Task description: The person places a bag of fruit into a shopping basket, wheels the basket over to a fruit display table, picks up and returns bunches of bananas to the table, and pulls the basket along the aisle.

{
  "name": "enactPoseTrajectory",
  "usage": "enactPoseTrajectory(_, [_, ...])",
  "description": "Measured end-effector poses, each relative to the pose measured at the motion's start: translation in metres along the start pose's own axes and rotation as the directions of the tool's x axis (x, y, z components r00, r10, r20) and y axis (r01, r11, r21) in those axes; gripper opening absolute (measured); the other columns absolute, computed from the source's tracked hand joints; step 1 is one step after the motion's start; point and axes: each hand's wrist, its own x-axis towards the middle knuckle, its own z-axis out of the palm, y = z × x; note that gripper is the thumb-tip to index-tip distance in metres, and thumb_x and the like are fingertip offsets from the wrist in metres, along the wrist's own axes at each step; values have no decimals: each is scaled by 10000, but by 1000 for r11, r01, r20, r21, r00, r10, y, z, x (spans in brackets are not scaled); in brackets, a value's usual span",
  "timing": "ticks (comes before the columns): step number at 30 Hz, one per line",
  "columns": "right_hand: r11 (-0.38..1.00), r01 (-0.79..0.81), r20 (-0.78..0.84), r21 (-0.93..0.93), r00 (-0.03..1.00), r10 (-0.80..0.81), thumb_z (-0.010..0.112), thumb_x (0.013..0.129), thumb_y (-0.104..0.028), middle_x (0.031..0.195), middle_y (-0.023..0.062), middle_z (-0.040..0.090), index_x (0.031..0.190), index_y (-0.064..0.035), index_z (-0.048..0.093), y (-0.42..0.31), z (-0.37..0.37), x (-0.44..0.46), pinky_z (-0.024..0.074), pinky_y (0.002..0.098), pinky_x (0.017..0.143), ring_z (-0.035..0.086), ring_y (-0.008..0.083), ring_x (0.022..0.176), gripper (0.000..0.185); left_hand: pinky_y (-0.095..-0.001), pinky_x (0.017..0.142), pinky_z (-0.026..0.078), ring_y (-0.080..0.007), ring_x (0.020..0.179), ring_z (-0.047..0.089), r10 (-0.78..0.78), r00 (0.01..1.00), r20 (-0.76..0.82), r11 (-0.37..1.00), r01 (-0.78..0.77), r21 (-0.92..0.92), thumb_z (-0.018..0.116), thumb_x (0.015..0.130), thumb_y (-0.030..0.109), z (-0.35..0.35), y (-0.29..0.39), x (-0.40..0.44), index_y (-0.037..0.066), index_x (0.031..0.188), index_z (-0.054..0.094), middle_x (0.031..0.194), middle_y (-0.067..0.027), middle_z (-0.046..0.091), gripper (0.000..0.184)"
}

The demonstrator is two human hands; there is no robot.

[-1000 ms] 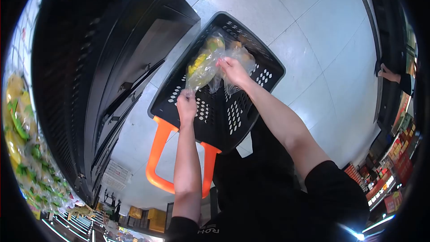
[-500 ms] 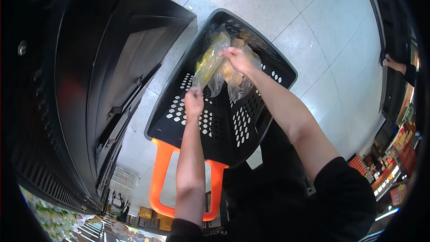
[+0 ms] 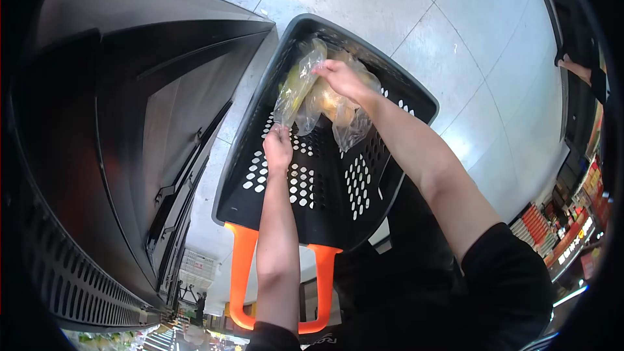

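Inside a black perforated basket point(image 3: 260, 200) with an orange handle point(image 3: 241, 279), a clear plastic bag point(image 3: 294, 94) holds something yellow-green. My left hand point(image 3: 278, 149) is closed on the bag's lower end. The fingers of my right hand point(image 3: 342, 79) pinch the bag's upper right side. Beside it, partly under my right hand, lie other clear bags point(image 3: 330, 103) with light brown items that I cannot make out exactly.
A dark cabinet or display case point(image 3: 123, 130) stands along the left. Pale floor tiles point(image 3: 455, 45) surround the basket. Another person's hand point(image 3: 575, 68) shows at the far right edge. Stocked shelves point(image 3: 572, 234) are at the lower right, and a white crate point(image 3: 197, 270) is at the lower left.
The yellow-green bag has narrowed and shifted slightly left between my hands, exposing more of the brown items. The basket appears larger, and the left display's produce has mostly left the view.
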Motion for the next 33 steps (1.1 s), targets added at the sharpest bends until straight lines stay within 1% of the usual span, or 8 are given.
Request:
enactPoseTrajectory(3, [999, 35, 10, 13, 999, -35, 581, 951, -261, 997, 45, 694, 1097, -43, 682, -2, -2, 8, 452, 288, 868, 599, 147, 914, 281, -375, 715, 479, -262, 710, 632, 49, 996, -68, 998, -51, -23, 561, 929, 178, 4, 0, 8, -25, 948, 642, 753, -180, 643, 220])
enactPoseTrajectory(6, [998, -38, -2, -53, 999, 38, 583, 950, -267, 946, 52, 698, 1093, -47, 680, -8, -5, 16, 463, 303, 839, 607, 153, 872, 279, -410, 740, 493, -366, 855, 669, 38, 999, -3, 999, -38, -21, 578, 920, 174, 3, 10, 14, -18, 983, 649, 852, -225, 672, 214])
enactPoseTrajectory(11, [966, -60, -133, -252, 991, 27, 572, 934, -279, 1050, 197, 679, 1118, -23, 637, -2, -16, 16, 469, 385, 889, 644, 295, 1009, 322, -414, 796, 501, -373, 901, 665, 19, 998, 65, 997, -24, 77, 564, 926, 200, 15, 12, 12, 23, 1047, 673, 918, -221, 683, 241])
enactPoseTrajectory(17, [981, 74, -220, -182, 969, -114, 553, 939, -301, 1211, 211, 626, 1344, -55, 511, 14, -7, 7, 444, 372, 970, 600, 307, 1136, 475, -316, 1020, 403, -239, 1195, 565, -102, 994, 44, 959, 110, -260, 533, 964, 170, 7, 11, 6, -34, 1397, 421, 1277, -216, 589, 492])
enactPoseTrajectory(24, [967, -74, -138, -246, 990, 40, 570, 938, -293, 1264, 232, 592, 1405, -51, 440, -18, -7, -64, 444, 363, 987, 588, 313, 1170, 541, -350, 1056, 379, -278, 1253, 512, -96, 995, 15, 927, 94, -364, 562, 952, 161, -14, 15, -29, -22, 1421, 387, 1345, -254, 517, 533])
enactPoseTrajectory(26, [930, 108, -222, -351, 955, -195, 557, 936, -286, 1111, 228, 665, 1288, -32, 552, 45, 1, -70, 485, 372, 889, 650, 338, 1018, 434, -352, 1065, 372, -282, 1280, 489, -84, 996, 33, 922, 90, -376, 565, 951, 166, -12, -4, -42, -40, 1396, 412, 1367, -251, 496, 514])
enactPoseTrajectory(30, [918, 54, 21, -392, 999, -49, 550, 931, -235, 858, 177, 671, 936, 3, 632, 54, -17, -144, 486, 387, 729, 635, 289, 769, 252, -338, 971, 448, -272, 1149, 602, -82, 997, -12, 961, 75, -264, 571, 938, 221, -30, 8, -94, -64, 1321, 493, 1272, -243, 584, 483])
enactPoseTrajectory(33, [900, 30, 78, -435, 997, 5, 570, 906, -273, 905, 193, 671, 974, -23, 660, 71, -30, -188, 500, 401, 778, 645, 335, 856, 274, -330, 909, 486, -235, 1031, 656, -102, 995, -18, 974, 96, -206, 586, 935, 248, -65, 40, -140, -29, 1266, 562, 1138, -199, 663, 431])
